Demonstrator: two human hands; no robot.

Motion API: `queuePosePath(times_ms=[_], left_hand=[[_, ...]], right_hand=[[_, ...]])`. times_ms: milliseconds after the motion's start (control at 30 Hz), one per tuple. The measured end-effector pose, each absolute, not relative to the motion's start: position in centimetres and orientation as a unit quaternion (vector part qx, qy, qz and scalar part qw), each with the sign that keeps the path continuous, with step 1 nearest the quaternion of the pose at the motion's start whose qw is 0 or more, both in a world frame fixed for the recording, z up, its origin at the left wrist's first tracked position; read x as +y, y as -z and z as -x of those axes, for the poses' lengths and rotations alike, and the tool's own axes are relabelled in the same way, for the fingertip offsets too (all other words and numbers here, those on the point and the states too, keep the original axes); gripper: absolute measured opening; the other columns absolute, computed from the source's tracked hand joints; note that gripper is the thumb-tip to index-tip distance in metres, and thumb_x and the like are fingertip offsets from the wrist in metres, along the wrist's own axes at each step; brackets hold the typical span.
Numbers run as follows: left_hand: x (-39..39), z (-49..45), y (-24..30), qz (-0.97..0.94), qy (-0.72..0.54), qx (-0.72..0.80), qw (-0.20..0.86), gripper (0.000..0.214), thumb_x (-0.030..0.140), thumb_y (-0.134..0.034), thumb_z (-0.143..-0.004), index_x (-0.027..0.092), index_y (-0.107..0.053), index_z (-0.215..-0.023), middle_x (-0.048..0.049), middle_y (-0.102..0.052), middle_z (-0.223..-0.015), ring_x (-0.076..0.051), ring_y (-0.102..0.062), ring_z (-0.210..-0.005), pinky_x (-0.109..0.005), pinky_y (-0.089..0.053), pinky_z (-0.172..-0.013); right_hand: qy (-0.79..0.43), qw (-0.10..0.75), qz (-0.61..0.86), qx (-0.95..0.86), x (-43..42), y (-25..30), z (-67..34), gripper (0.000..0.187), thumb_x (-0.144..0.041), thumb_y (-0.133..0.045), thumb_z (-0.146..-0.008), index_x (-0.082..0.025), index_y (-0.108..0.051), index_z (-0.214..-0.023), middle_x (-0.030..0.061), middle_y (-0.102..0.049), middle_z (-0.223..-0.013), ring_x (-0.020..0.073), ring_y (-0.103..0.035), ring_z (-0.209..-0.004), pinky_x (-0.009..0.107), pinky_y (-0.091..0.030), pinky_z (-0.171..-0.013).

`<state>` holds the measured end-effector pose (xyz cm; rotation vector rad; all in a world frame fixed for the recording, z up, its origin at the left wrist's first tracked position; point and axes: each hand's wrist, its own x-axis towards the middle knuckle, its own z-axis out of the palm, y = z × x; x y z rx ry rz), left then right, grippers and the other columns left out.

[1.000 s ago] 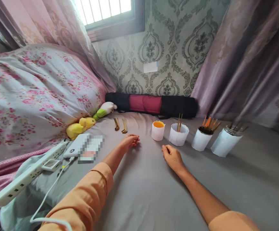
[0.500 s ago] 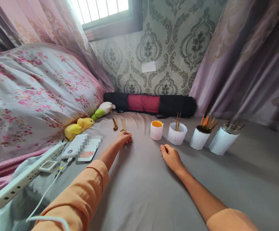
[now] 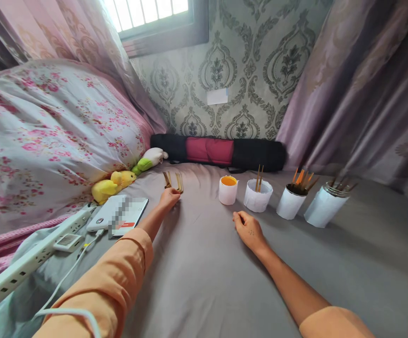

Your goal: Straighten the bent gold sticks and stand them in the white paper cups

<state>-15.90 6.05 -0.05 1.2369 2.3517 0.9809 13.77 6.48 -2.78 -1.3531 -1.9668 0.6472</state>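
My left hand reaches to the near end of two small groups of thin gold-coloured pieces, a left group and a right group. Its fingers are curled and partly hidden, so I cannot make out what they hold. My right hand rests on the grey sheet with thumb and fingers pressed together; whatever is in them, if anything, is hidden. Just beyond it stand a white cup with orange contents and a wider white tub with two thin sticks upright in it.
On the right stand two white-wrapped jars, one with orange and brown sticks, the other tilted in view. A power strip, white power bank, phone and plush toys lie left. A black-and-red roll lies behind.
My left hand has moved left to the near end of the gold-coloured pieces. My right hand stays in nearly the same place. The view has shifted slightly.
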Motion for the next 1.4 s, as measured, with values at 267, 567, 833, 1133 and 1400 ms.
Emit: queuePosePath(times_ms=[267,567,833,1133,1400], left_hand=[[6.6,17.0,-0.2,-0.459,-0.306,0.828,0.104,0.020,0.015,-0.054,-0.067,0.013,-0.066,-0.082,-0.0058,-0.067,-0.075,-0.016,-0.059,-0.070,-0.021,-0.041,-0.060],[7.5,17.2,-0.2,-0.482,-0.280,0.826,0.083,0.021,0.017,-0.054,-0.071,0.013,-0.066,-0.087,-0.0079,-0.067,-0.082,-0.015,-0.059,-0.074,-0.020,-0.041,-0.065],[8.5,17.2,0.3,-0.496,-0.262,0.825,0.064,0.022,0.018,-0.052,-0.070,0.015,-0.067,-0.085,-0.0084,-0.067,-0.085,-0.016,-0.059,-0.078,-0.022,-0.041,-0.069],[8.9,17.2,0.4,-0.504,-0.238,0.829,0.049,0.024,0.016,-0.051,-0.069,0.015,-0.068,-0.086,-0.0092,-0.066,-0.087,-0.017,-0.059,-0.083,-0.021,-0.040,-0.071],[9.1,17.3,0.5,-0.504,-0.225,0.832,0.045,0.025,0.019,-0.051,-0.069,0.016,-0.068,-0.087,-0.0099,-0.067,-0.090,-0.019,-0.059,-0.086,-0.021,-0.041,-0.073]], right_hand=[[-0.239,0.328,0.521,-0.751,6.6,3.2,-13.7,0.036,-0.045,-0.034,-0.083,-0.020,-0.055,-0.068,-0.0012,-0.054,-0.052,0.0116,-0.046,-0.049,0.022,-0.025,-0.048],[-0.237,0.332,0.517,-0.752,6.7,3.2,-13.7,0.037,-0.045,-0.033,-0.083,-0.020,-0.055,-0.067,0.0003,-0.056,-0.052,0.0129,-0.048,-0.050,0.023,-0.027,-0.049],[-0.245,0.323,0.517,-0.754,6.5,2.6,-13.7,0.036,-0.044,-0.034,-0.083,-0.020,-0.056,-0.068,0.0004,-0.058,-0.055,0.0128,-0.049,-0.051,0.022,-0.027,-0.050],[-0.249,0.327,0.514,-0.753,6.5,2.7,-13.8,0.036,-0.043,-0.034,-0.083,-0.020,-0.056,-0.067,0.0008,-0.058,-0.055,0.0124,-0.048,-0.050,0.023,-0.028,-0.049],[-0.244,0.316,0.519,-0.756,6.4,2.5,-13.8,0.037,-0.044,-0.032,-0.084,-0.020,-0.056,-0.068,0.0011,-0.057,-0.055,0.0127,-0.048,-0.050,0.022,-0.026,-0.048]])
